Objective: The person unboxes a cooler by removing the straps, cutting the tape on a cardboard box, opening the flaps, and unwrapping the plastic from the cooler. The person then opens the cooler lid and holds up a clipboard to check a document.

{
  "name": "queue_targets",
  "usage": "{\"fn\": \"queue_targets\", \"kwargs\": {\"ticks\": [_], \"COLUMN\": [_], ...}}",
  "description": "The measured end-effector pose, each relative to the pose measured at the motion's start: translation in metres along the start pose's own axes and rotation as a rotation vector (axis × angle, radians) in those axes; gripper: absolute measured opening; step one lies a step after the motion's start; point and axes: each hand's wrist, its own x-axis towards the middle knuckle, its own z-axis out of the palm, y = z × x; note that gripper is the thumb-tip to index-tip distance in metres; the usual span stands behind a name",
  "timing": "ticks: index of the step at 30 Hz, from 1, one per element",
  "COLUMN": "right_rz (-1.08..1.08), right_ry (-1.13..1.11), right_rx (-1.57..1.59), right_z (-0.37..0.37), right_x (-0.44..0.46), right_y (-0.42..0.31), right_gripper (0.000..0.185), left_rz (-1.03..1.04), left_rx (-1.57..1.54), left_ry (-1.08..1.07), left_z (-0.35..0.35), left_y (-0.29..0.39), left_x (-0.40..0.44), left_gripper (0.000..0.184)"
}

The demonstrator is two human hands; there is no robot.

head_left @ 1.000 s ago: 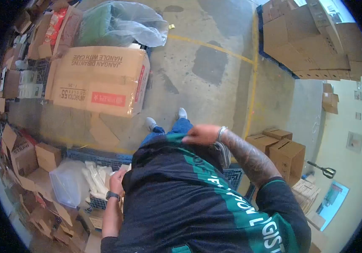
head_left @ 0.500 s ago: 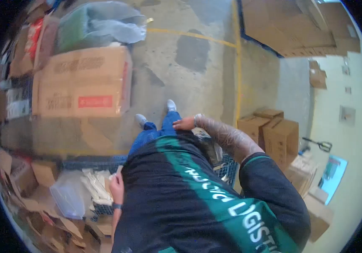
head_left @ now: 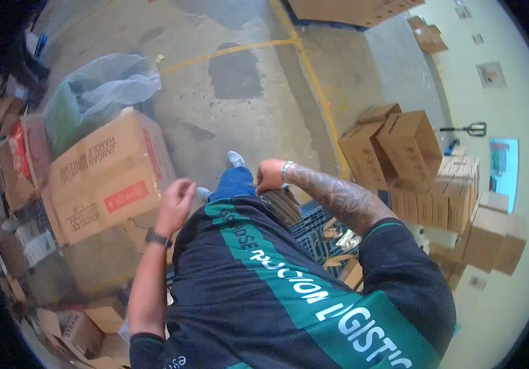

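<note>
My left hand point(head_left: 176, 206), with a dark watch on the wrist, is raised in front of my waist beside a large taped carton point(head_left: 101, 178). Its fingers are curled together, and whatever they may hold is too small to make out. My right hand point(head_left: 271, 176), with a metal bracelet at the wrist, is closed just in front of my waist, over my jeans point(head_left: 236, 184). Its fingertips point down and inward, so what is in them is hidden. The two hands are apart. A dark bundle point(head_left: 281, 206) shows just below my right hand.
A clear plastic bag point(head_left: 113, 80) with green material lies beyond the carton. Open cartons point(head_left: 409, 144) and stacked flat boxes point(head_left: 433, 200) stand to the right. A blue pallet point(head_left: 316, 237) is beside me, and more open boxes point(head_left: 86, 329) are at lower left. Yellow lines point(head_left: 233, 50) cross the concrete floor.
My left hand has come up from beside my hip to in front of my waist. My right hand has curled closed. My view has turned, and the large carton now sits tilted.
</note>
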Motion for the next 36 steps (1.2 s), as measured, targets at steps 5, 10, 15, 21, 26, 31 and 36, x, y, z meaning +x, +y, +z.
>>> {"fn": "queue_targets", "kwargs": {"ticks": [5,10,15,21,26,31,36], "right_rz": [-0.228,-0.247,-0.085,-0.039,-0.136,-0.186,-0.133], "right_ry": [0.441,0.198,0.332,0.778,0.740,0.903,1.060], "right_rx": [0.209,0.513,0.509,0.511,0.453,0.420,0.053], "right_z": [0.004,0.059,0.156,0.140,0.125,0.076,0.066], "right_x": [-0.068,-0.183,-0.176,-0.165,-0.172,-0.189,-0.156], "right_y": [-0.032,-0.039,0.000,-0.010,-0.009,-0.030,-0.060], "right_gripper": [0.026,0.019,0.020,0.022,0.028,0.023,0.019], "left_rz": [-0.047,0.165,0.294,0.216,0.124,0.187,0.175], "left_rx": [-0.366,0.100,0.133,0.072,0.059,0.131,0.090], "left_ry": [-0.623,-0.980,-0.866,-0.629,-0.715,-0.694,-0.715], "left_z": [0.089,0.100,0.122,0.117,0.102,0.095,0.095], "left_y": [0.032,0.065,0.061,0.095,0.089,0.085,0.080], "left_x": [0.059,0.052,0.058,0.051,0.049,0.049,0.050], "left_gripper": [0.052,0.054,0.040,0.031,0.050,0.056,0.057]}}
